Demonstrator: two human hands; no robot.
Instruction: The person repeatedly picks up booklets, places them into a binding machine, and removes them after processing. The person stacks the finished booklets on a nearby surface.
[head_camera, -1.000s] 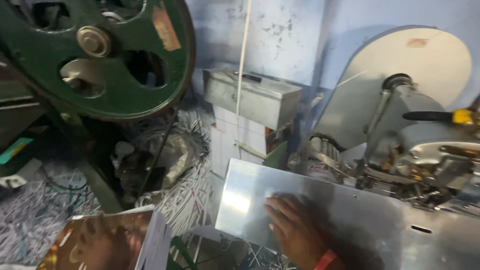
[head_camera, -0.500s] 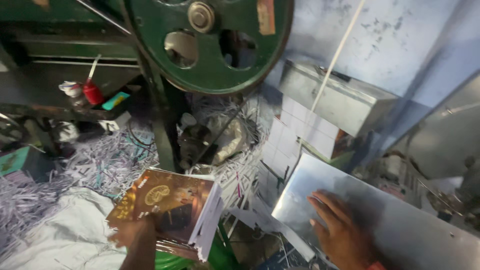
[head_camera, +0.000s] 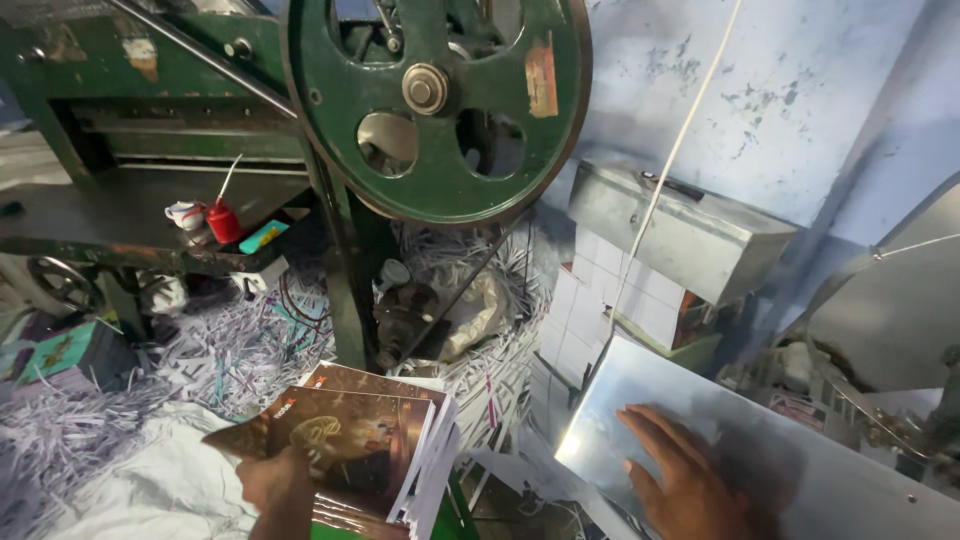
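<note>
My left hand (head_camera: 278, 485) pinches the near edge of a stack of brown-covered booklets (head_camera: 355, 450), low at near left above the paper shreds (head_camera: 230, 350). My right hand (head_camera: 690, 480) lies spread flat on the shiny metal counter (head_camera: 800, 470) at near right. I judge this the pick-up step; next calls for swinging the stack right onto the counter.

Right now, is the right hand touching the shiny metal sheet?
Touching. The head view shows the right hand lying flat, palm down, on the shiny metal sheet, with no gap.
</note>
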